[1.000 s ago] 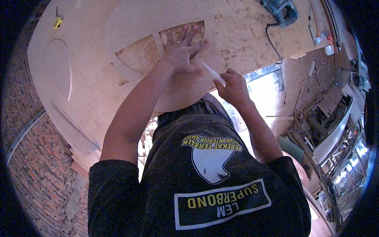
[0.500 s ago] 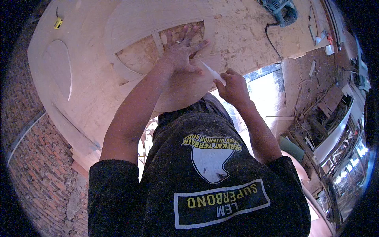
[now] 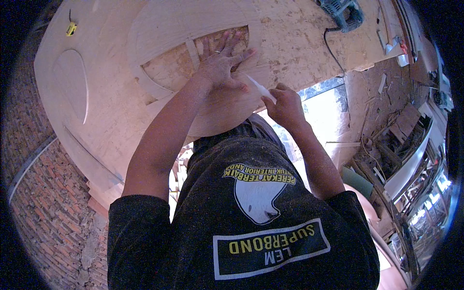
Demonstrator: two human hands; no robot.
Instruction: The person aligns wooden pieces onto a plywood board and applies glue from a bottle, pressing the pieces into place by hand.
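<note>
My left hand [image 3: 223,63] lies with fingers spread across a curved wooden piece [image 3: 227,106] and the cut opening [image 3: 169,67] beside it; a ring is on one finger. To its right, my right hand [image 3: 286,105] is closed around a white pointed tool [image 3: 261,88], whose tip points up and left onto the wood near my left thumb. Whether the tip presses into the surface is too small to tell.
A yellow tape measure [image 3: 71,29] lies at the upper left of the wooden board [image 3: 111,96], above a curved cut piece [image 3: 70,84]. At the top right sits a teal power tool [image 3: 344,14] with a black cord. Scraps and offcuts [image 3: 406,123] litter the right side.
</note>
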